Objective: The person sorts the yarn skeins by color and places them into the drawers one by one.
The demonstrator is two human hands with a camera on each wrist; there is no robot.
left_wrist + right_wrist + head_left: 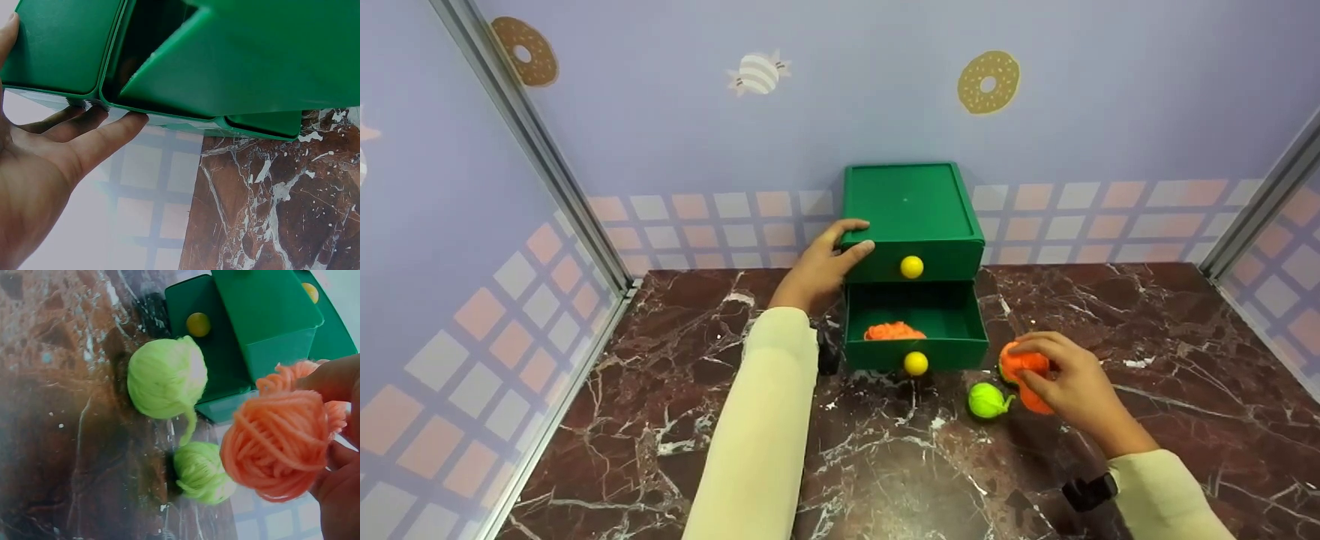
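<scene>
A green drawer cabinet [907, 199] with yellow knobs stands against the back wall, its middle drawer [885, 354] pulled out. Orange yarn [894, 331] lies inside that drawer. My left hand [819, 266] holds the cabinet's upper left corner; in the left wrist view its fingers [107, 140] lie along the side. Between thumb and fingers, my right hand [1069, 382] pinches an orange yarn ball [275, 450] just right of the drawer. More orange yarn [287, 377] shows behind it, partly hidden by the fingers. Two lime-green yarn balls, one larger in view [166, 379] and another [202, 472], lie near this hand.
Dark red marbled tabletop [697, 450] extends around the cabinet. Behind it rises a lilac wall [870, 90] printed with donuts, a candy and tiles. Side panels [435, 262] with metal corner strips enclose the table at left and right.
</scene>
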